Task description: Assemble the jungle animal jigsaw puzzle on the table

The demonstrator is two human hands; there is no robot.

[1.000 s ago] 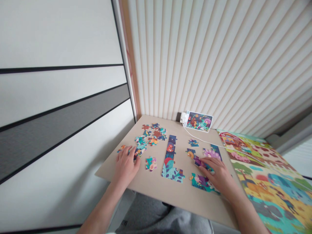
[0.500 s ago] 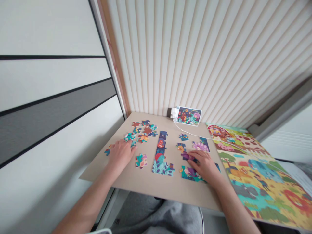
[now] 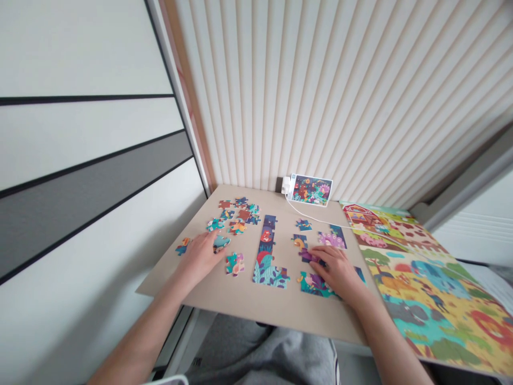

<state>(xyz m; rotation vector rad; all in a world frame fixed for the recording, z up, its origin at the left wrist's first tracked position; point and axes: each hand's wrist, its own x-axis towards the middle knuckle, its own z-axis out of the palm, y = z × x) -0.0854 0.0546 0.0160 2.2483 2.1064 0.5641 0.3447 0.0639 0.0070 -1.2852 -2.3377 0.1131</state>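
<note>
My left hand (image 3: 201, 250) rests low over the left part of the table, fingers stretched out and thumb apart. Its fingertips lie beside a teal jigsaw piece (image 3: 221, 244), perhaps touching it. Just beyond them is another teal-and-white piece (image 3: 215, 224). A green-and-pink piece (image 3: 234, 263) lies to the right of the left thumb. My right hand (image 3: 332, 262) lies with fingers spread over purple puzzle pieces (image 3: 308, 255), covering part of them. A joined strip (image 3: 266, 235) stands between the hands, ending in a teal leafy corner (image 3: 270, 274).
Several loose pieces (image 3: 243, 215) cluster at the back left. A white framed reference picture (image 3: 311, 190) leans at the back by a white charger (image 3: 286, 185), whose cable (image 3: 316, 220) runs right. A finished animal puzzle (image 3: 425, 289) covers the right side. A pleated curtain (image 3: 280, 96) hangs behind.
My left hand has drawn back slightly toward me, and more of the teal piece by its fingertips shows. My right hand stays in place. The view has shifted slightly.
</note>
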